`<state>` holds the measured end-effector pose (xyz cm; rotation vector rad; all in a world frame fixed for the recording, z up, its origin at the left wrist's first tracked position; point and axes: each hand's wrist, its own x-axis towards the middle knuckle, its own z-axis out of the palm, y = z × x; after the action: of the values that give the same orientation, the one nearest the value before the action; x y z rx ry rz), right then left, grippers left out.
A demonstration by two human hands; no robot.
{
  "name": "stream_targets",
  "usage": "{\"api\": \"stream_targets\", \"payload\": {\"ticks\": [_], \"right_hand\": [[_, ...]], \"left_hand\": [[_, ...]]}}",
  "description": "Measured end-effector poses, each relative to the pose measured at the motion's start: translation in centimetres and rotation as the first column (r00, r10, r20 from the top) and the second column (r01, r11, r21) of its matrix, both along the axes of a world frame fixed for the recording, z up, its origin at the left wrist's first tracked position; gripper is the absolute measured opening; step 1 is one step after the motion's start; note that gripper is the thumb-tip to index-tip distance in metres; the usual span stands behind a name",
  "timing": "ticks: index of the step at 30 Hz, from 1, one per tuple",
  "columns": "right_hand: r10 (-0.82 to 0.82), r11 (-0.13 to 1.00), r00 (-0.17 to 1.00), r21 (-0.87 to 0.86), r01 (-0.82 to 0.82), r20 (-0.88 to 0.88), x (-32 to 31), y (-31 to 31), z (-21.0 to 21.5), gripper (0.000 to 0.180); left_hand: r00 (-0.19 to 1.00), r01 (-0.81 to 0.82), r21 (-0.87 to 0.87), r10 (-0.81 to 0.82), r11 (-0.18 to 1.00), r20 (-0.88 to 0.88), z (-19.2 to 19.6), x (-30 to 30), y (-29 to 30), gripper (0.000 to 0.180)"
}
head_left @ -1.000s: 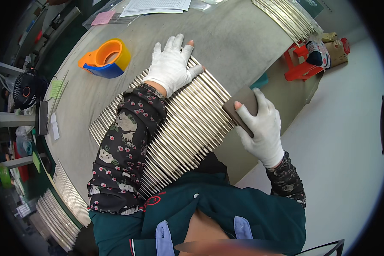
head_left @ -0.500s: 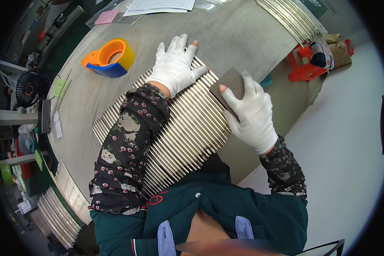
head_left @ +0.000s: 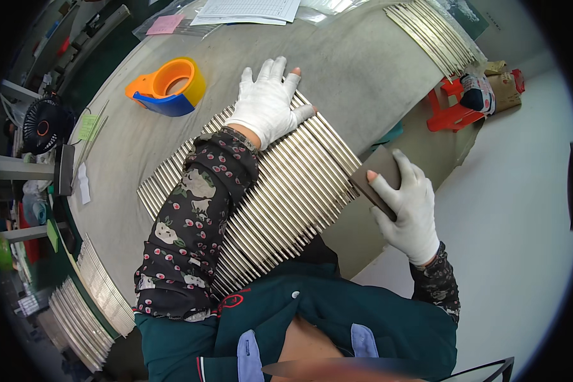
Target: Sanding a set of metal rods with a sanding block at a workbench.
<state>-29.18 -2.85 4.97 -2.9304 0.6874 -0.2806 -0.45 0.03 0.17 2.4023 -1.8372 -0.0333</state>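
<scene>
A row of shiny metal rods [head_left: 293, 184] lies side by side on the grey table [head_left: 337, 63], slanting across its near edge. On the far part of the rods rests my gloved left hand [head_left: 265, 105], palm down with fingers spread, and bare fingertips show at the thumb and forefinger. My gloved right hand [head_left: 407, 210] grips a flat dark grey block [head_left: 379, 178] at the right ends of the rods. The block's edge meets or nearly meets those ends; exact contact is hard to make out. My left sleeve covers part of the row.
An orange, yellow and blue tape dispenser [head_left: 169, 88] stands left of my left hand. Papers [head_left: 248, 9] lie at the far edge. More rods [head_left: 430, 38] sit at the far right, above a red stool [head_left: 449, 108]. A black fan [head_left: 44, 124] is at the left.
My right hand and the block have moved right and toward me along the rod ends. My left hand has shifted slightly right and nearer, still spread on the rods.
</scene>
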Motion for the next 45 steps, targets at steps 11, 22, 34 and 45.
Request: {"api": "stream_targets", "payload": {"ticks": [11,22,34,45], "right_hand": [[0.004,0.99,0.987,-0.14,0.019,0.162,6.0,-2.2,-1.7,0.051],[-0.12,0.992,0.974,0.071,0.108,0.191,-1.3,-1.3,0.2,0.057],[-0.071,0.987,0.985,-0.131,0.092,0.157,4.7,-1.8,-1.7,0.052],[0.005,0.978,0.99,-0.209,0.025,0.138,5.4,-2.9,-1.1,0.05]], "left_hand": [[1.0,0.01,0.005,-0.01,1.0,0.011,0.5,-1.4,-1.9,0.077],[1.0,0.002,0.018,-0.002,1.0,0.01,0.6,-0.7,-2.0,0.079],[0.999,0.017,-0.002,-0.016,1.0,0.051,0.1,-0.4,-1.6,0.078],[1.0,0.0,0.04,-0.001,0.999,0.018,0.9,-0.8,-1.9,0.08]]}}
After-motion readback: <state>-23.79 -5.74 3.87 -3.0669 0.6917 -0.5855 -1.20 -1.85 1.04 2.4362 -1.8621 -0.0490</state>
